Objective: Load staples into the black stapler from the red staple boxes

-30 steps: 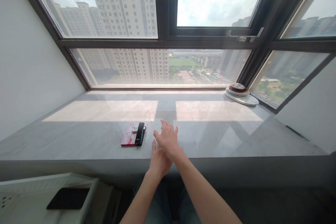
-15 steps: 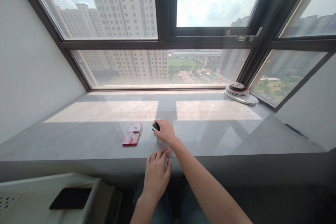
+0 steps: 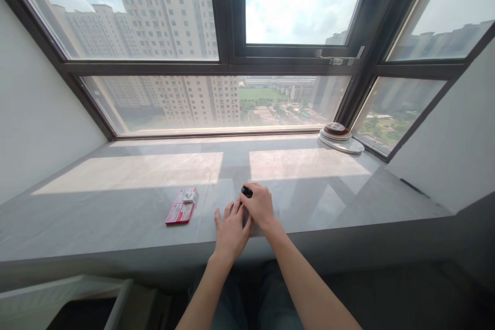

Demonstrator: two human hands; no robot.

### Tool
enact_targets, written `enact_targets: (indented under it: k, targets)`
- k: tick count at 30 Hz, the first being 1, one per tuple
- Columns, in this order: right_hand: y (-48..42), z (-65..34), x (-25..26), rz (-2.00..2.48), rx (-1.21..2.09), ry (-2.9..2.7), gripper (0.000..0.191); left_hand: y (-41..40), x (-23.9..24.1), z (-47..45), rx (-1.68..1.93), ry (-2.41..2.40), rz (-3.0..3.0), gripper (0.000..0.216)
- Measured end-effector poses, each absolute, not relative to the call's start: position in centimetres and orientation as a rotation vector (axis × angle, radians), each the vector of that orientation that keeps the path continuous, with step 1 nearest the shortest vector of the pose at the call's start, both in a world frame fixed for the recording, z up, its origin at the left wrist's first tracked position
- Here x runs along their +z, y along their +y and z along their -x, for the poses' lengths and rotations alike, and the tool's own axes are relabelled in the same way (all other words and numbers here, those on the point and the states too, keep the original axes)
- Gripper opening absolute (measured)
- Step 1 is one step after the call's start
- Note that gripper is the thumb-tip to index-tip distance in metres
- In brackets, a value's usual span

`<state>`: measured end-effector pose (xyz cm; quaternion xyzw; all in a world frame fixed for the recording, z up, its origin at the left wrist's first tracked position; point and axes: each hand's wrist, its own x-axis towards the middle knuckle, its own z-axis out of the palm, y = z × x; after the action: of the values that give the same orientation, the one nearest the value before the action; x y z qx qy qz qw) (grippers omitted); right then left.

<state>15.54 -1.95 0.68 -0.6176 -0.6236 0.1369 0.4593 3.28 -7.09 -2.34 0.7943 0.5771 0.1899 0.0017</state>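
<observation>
My right hand [image 3: 258,206] is closed around a small black object [image 3: 246,192] with a shiny part, held just over the grey stone sill [image 3: 301,211]. Its exact kind is hard to make out, since my fingers cover most of it. Close beside it, my left hand [image 3: 232,232] rests low on the sill with its fingers spread. The left fingertips reach up to the right thumb and the black object, and whether they touch it I cannot tell. To the left lie flat red-and-white packs [image 3: 181,212], with a small whitish piece [image 3: 189,195] on top.
A stack of plates [image 3: 340,139] stands in the far right corner by the window frame. Below the sill's front edge at left is a white plastic bin [image 3: 69,289] with a dark flat thing [image 3: 83,314] in it. White walls close both sides.
My left hand has moved forward from the sill's edge to the right hand, its fingers spreading. My right hand has drawn the black object slightly right and nearer. The view has shifted a little.
</observation>
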Motion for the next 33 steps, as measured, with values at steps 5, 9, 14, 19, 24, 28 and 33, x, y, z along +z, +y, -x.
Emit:
enact_targets:
  k: [5, 9, 14, 19, 24, 28, 33]
  targets:
    - [-0.3, -18.5, 0.5, 1.196, 0.639, -0.904, 0.041, -6.3, -2.1, -2.6, 0.632, 1.838, -2.464, 0.05]
    - [0.1, -22.0, -1.6, 1.021, 0.859, -0.477, 0.044, -5.8, -2.1, -2.2, 0.651, 1.807, -2.47, 0.046]
    - [-1.2, -24.4, -3.9, 1.049, 0.942, -0.395, 0.038, -5.2, -1.3, -0.2, 0.759, 1.861, -2.435, 0.041]
    - [-4.4, -25.4, -4.8, 1.059, 0.967, -0.446, 0.041, -5.6, -1.7, 5.0, 0.959, 2.476, -2.1, 0.045]
    - [-6.4, -25.7, -4.9, 1.337, 0.962, -0.766, 0.043, -7.0, -2.7, 7.9, 0.924, 2.41, -2.132, 0.036]
    - [-6.5, -24.5, -4.1, 1.596, 0.953, -1.279, 0.034, -7.3, -2.0, 6.0, 0.876, 1.768, -2.275, 0.028]
    - [-5.4, -22.2, -3.2, 1.569, 1.124, -1.582, 0.032, -6.3, -1.3, 0.5, 0.918, 1.316, -2.218, 0.037]
